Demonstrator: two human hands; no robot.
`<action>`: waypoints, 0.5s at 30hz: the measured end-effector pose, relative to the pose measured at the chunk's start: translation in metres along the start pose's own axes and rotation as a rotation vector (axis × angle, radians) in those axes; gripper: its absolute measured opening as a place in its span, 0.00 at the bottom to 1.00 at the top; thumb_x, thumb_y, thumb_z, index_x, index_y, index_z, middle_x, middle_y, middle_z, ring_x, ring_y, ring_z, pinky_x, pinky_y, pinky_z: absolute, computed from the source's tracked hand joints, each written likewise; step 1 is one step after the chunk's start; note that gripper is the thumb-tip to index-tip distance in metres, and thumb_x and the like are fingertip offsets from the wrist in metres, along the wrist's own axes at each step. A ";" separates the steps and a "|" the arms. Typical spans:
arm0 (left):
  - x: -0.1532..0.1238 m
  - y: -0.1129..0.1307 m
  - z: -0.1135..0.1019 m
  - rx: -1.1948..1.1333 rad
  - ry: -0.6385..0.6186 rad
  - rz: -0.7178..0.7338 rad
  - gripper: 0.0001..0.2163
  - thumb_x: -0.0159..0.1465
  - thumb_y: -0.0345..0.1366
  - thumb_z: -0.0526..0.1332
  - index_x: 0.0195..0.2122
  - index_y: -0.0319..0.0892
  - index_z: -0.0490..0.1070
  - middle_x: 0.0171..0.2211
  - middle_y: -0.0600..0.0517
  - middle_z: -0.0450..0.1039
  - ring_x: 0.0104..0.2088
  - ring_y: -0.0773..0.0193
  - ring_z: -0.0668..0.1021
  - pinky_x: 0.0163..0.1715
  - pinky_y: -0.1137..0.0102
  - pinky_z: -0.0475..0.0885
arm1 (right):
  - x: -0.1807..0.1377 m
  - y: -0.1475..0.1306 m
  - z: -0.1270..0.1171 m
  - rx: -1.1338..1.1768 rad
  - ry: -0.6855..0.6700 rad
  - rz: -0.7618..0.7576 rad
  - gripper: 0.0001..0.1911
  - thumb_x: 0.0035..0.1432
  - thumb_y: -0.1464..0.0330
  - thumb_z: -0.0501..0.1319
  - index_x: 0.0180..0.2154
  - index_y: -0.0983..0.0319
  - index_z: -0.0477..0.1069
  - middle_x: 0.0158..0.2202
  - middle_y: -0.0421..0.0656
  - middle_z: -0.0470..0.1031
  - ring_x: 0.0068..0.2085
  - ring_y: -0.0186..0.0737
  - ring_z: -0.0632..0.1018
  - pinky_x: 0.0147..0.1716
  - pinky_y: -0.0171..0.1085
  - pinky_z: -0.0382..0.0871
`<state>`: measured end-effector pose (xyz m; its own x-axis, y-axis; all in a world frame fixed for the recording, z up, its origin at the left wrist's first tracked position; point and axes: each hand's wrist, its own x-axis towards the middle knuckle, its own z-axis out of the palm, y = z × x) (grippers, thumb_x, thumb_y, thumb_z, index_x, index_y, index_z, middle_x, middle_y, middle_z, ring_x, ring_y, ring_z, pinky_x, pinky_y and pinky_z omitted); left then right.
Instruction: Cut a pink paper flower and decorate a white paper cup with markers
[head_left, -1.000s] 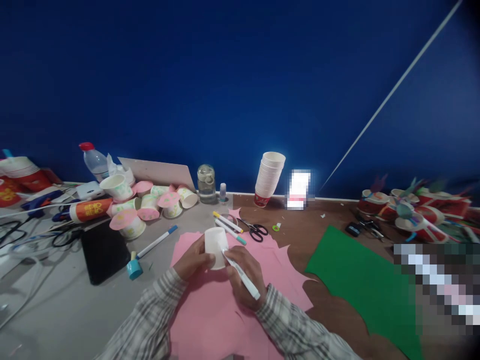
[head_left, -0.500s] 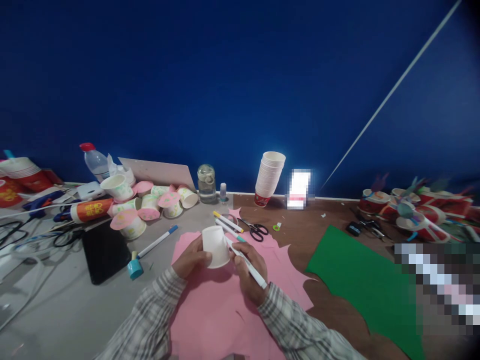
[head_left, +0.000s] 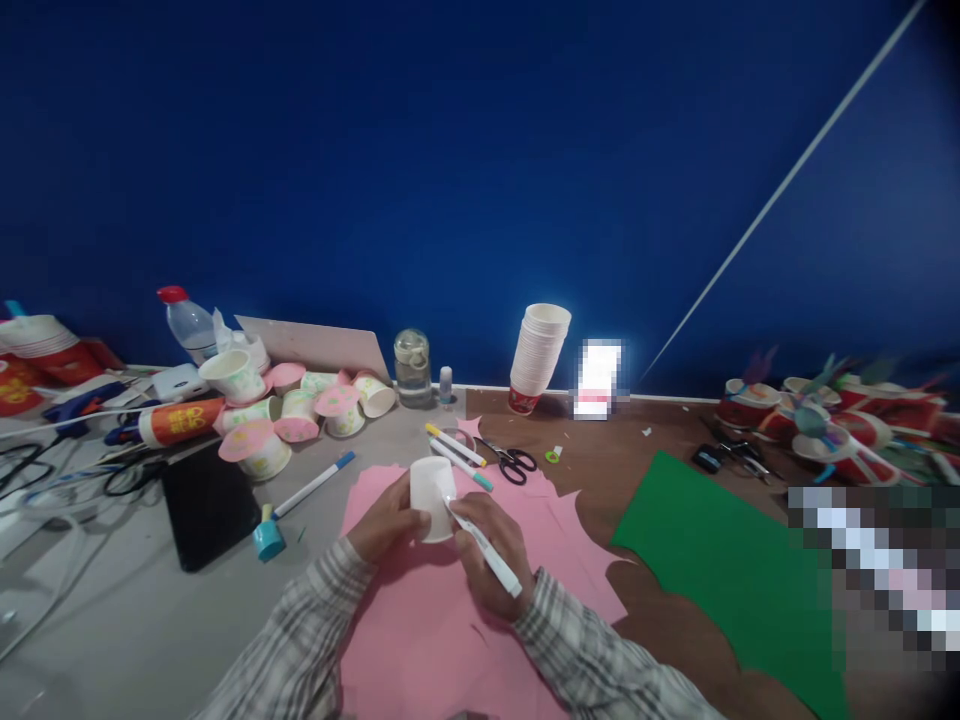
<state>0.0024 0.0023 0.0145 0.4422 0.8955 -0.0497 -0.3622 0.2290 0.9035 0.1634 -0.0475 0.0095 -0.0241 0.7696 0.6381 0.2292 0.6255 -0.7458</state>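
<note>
My left hand (head_left: 386, 522) is closed around the side of a white paper cup (head_left: 429, 515), held upside down above a pink paper sheet (head_left: 420, 640). In my right hand (head_left: 491, 550) is a white marker pen (head_left: 491, 558), slanted with its tip at the cup's right side. Whether the tip touches the cup is hard to tell, and I make out no marks on the cup. Just beyond the hands lie a marker with a yellow cap (head_left: 456, 445), another with a teal cap (head_left: 465, 468), and black-handled scissors (head_left: 516, 465).
At the left are printed paper cups with pink discs (head_left: 337, 408), a black tablet (head_left: 210, 510) and a blue-capped marker (head_left: 315, 485). A cup stack (head_left: 538, 350) and a glass jar (head_left: 412, 370) stand along the wall. Green paper (head_left: 727, 570) and decorated red cups (head_left: 750, 402) lie right.
The cup has shifted slightly down and turned in my left hand. My right hand has tilted the marker and brought its tip over the cup's facing side.
</note>
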 end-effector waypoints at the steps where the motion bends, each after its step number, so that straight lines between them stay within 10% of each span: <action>1: 0.000 0.001 0.000 -0.001 0.004 0.000 0.29 0.40 0.30 0.65 0.46 0.40 0.65 0.32 0.47 0.73 0.23 0.62 0.70 0.20 0.70 0.64 | 0.001 0.000 -0.001 0.004 0.006 0.011 0.14 0.51 0.71 0.57 0.42 0.55 0.70 0.33 0.42 0.75 0.34 0.45 0.77 0.33 0.42 0.73; 15: -0.003 0.005 0.002 -0.008 -0.014 -0.019 0.30 0.41 0.30 0.65 0.48 0.41 0.63 0.31 0.47 0.74 0.23 0.62 0.70 0.19 0.70 0.63 | 0.002 -0.003 0.000 0.062 0.050 0.099 0.11 0.52 0.67 0.56 0.40 0.56 0.70 0.28 0.40 0.73 0.27 0.41 0.75 0.26 0.37 0.71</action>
<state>0.0011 0.0004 0.0199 0.4603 0.8857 -0.0605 -0.3602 0.2487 0.8991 0.1632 -0.0475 0.0130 0.0446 0.8217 0.5681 0.1672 0.5545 -0.8152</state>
